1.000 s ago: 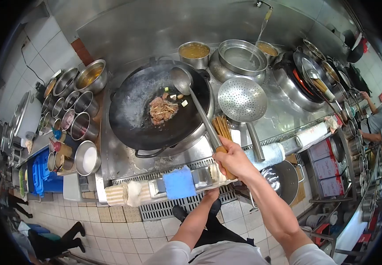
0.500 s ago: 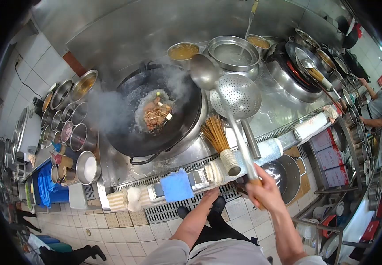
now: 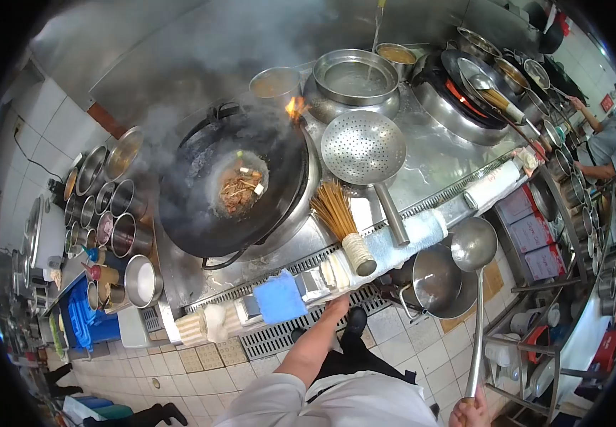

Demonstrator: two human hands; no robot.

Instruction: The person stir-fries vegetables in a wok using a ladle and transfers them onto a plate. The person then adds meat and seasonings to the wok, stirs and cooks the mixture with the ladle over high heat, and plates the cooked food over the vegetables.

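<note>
My right hand (image 3: 469, 411), low at the right, is wrapped round the handle of a long metal ladle (image 3: 476, 244), whose bowl hangs over the big pot (image 3: 444, 282) beyond the counter edge. My left hand (image 3: 336, 307) is at the counter's front edge, near the blue cloth (image 3: 280, 297); its fingers are hidden under the edge. Sliced meat with pale cubes (image 3: 240, 190) bubbles in the black wok (image 3: 187, 213), amid smoke. A small flame (image 3: 295, 108) burns at the wok's right rim.
A perforated strainer (image 3: 363, 147) and a bamboo brush (image 3: 343, 224) lie right of the wok. Behind are a basin (image 3: 355, 77) under running water and soup pots. Metal containers (image 3: 131, 235) crowd the left. Another person (image 3: 610, 146) works at the far right.
My right hand has swung the ladle from over the wok out to the lower right. Smoke has thickened and a flame has appeared at the wok's rim. The view has shifted slightly.
</note>
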